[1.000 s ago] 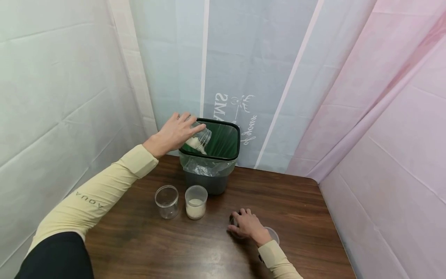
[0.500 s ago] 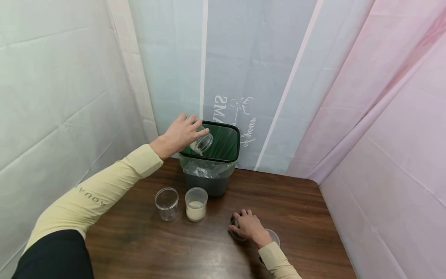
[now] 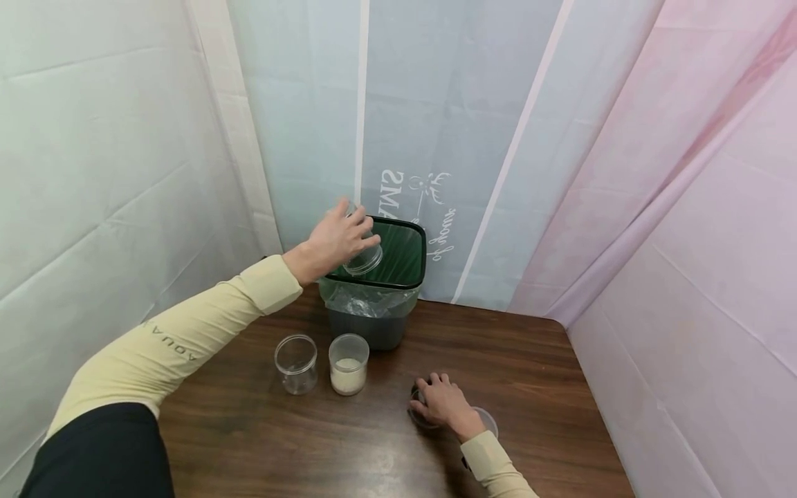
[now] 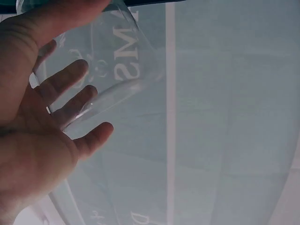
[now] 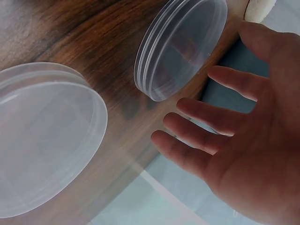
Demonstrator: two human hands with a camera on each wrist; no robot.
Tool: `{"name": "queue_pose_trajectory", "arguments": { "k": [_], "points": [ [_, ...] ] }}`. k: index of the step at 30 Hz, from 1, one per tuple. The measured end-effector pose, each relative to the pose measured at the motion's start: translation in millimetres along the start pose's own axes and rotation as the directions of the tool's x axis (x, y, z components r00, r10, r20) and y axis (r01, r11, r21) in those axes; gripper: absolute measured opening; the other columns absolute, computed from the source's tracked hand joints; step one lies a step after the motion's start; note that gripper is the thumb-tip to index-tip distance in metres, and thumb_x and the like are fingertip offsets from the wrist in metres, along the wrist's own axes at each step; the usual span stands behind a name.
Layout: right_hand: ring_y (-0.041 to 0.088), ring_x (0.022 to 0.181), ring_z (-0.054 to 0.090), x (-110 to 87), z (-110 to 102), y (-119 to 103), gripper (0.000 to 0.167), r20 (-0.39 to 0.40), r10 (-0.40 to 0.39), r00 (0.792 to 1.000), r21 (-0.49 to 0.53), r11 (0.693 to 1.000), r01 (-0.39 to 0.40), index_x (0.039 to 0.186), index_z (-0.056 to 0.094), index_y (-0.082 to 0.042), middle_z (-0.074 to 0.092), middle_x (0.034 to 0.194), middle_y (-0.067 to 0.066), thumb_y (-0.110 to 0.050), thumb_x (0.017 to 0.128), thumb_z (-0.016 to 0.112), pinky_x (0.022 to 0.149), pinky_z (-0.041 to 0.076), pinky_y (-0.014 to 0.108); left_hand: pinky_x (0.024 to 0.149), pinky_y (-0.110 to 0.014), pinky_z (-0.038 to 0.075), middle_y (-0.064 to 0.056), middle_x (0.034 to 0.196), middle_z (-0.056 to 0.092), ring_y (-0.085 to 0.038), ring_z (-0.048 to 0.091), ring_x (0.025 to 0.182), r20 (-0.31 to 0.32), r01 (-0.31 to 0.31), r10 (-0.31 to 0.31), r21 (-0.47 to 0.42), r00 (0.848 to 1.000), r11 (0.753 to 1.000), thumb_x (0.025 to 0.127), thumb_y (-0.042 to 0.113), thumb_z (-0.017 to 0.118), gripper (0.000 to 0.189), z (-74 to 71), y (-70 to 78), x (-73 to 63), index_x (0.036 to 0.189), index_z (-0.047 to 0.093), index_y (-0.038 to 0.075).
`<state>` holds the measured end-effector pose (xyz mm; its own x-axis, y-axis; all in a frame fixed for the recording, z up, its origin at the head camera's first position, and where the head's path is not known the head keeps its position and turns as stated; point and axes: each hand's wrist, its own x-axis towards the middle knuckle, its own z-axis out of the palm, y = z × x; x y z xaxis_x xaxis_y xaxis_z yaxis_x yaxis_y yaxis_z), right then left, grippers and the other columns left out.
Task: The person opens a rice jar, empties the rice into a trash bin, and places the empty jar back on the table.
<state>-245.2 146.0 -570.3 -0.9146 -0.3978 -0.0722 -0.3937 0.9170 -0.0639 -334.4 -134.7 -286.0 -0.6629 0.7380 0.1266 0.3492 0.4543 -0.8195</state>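
My left hand [image 3: 339, 238] grips a clear plastic jar [image 3: 364, 263] over the bin, its mouth tipped steeply downward. No grains show in that jar. In the left wrist view, thumb and fingers go round the jar's clear wall [image 4: 126, 61]. The bin has a black rim [image 3: 425, 259] and a see-through liner folded over it. At the right of the table, my right hand [image 3: 443, 402] is over a stack of clear lids [image 5: 183, 51]. Its fingers [image 5: 187, 157] are relaxed and spread, apart from the lids in the right wrist view.
Before the bin stand two upright jars: one clear jar with nothing inside [image 3: 297, 366] and one partly filled with whitish grains [image 3: 349, 377]. Another round lid [image 5: 47, 145] lies near the right wrist. Fabric curtains [image 3: 461, 104] enclose the wooden table [image 3: 517, 360].
My left hand has tipped the jar further down and shifted slightly right; the pale grains seen in it earlier have run out into the bin. The right hand has stayed put.
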Motion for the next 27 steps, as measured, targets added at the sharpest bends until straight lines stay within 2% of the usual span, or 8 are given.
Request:
{"name": "queue_pose_trajectory", "arguments": {
  "k": [3, 9, 15, 22, 27],
  "points": [
    [0.039, 0.106, 0.054, 0.0, 0.6, 0.7, 0.048, -0.006, 0.001, 1.000, -0.001, 1.000, -0.001, 0.129, 0.058, -0.013, 0.058, 0.117, 0.020, -0.044, 0.093, 0.062, 0.079, 0.050, 0.057, 0.105, -0.055, 0.034, -0.010, 0.142, 0.049, -0.033, 0.042, 0.131, 0.038, -0.031, 0.029, 0.059, 0.999, 0.998, 0.088, 0.021, 0.074, 0.067, -2.4, 2.8, 3.2, 0.145, 0.040, 0.032],
    [0.038, 0.104, 0.054, 0.5, 2.5, 2.4, 0.045, -0.026, -0.007, 1.000, -0.016, 1.000, 0.007, 0.125, 0.059, -0.013, 0.059, 0.115, 0.018, -0.045, 0.092, 0.063, 0.076, 0.050, 0.055, 0.108, -0.057, 0.031, -0.009, 0.144, 0.047, -0.032, 0.041, 0.132, 0.060, -0.070, 0.062, 0.139, 0.996, 0.988, 0.087, 0.020, 0.075, 0.068, -3.9, 4.7, 8.8, 0.144, 0.039, 0.030],
    [0.037, 0.104, 0.054, -0.7, 2.9, 2.7, 0.047, -0.047, 0.003, 0.999, -0.018, 1.000, -0.004, 0.125, 0.060, -0.014, 0.059, 0.117, 0.017, -0.046, 0.091, 0.063, 0.075, 0.050, 0.054, 0.108, -0.057, 0.030, -0.008, 0.145, 0.046, -0.033, 0.040, 0.132, 0.087, -0.130, 0.117, 0.163, 0.989, 0.978, 0.088, 0.023, 0.074, 0.066, -3.8, 1.2, 12.8, 0.144, 0.039, 0.028],
    [0.038, 0.105, 0.054, -3.2, -0.5, 3.9, 0.048, -0.034, 0.009, 0.999, 0.007, 1.000, -0.009, 0.128, 0.059, -0.012, 0.059, 0.121, 0.019, -0.044, 0.092, 0.063, 0.076, 0.050, 0.055, 0.110, -0.057, 0.030, -0.007, 0.142, 0.049, -0.032, 0.042, 0.129, 0.078, -0.088, 0.078, 0.128, 0.994, 0.988, 0.089, 0.020, 0.073, 0.064, -3.0, -8.1, 8.9, 0.143, 0.041, 0.031],
    [0.038, 0.105, 0.054, -4.1, -2.0, 8.0, 0.048, -0.037, 0.021, 0.999, 0.017, 1.000, -0.021, 0.128, 0.060, -0.011, 0.059, 0.122, 0.018, -0.042, 0.091, 0.065, 0.075, 0.050, 0.055, 0.112, -0.058, 0.028, -0.007, 0.141, 0.050, -0.032, 0.043, 0.128, 0.051, -0.088, 0.083, 0.104, 0.995, 0.991, 0.089, 0.017, 0.073, 0.064, -2.3, -10.6, 10.1, 0.143, 0.042, 0.031]
  ]
}}
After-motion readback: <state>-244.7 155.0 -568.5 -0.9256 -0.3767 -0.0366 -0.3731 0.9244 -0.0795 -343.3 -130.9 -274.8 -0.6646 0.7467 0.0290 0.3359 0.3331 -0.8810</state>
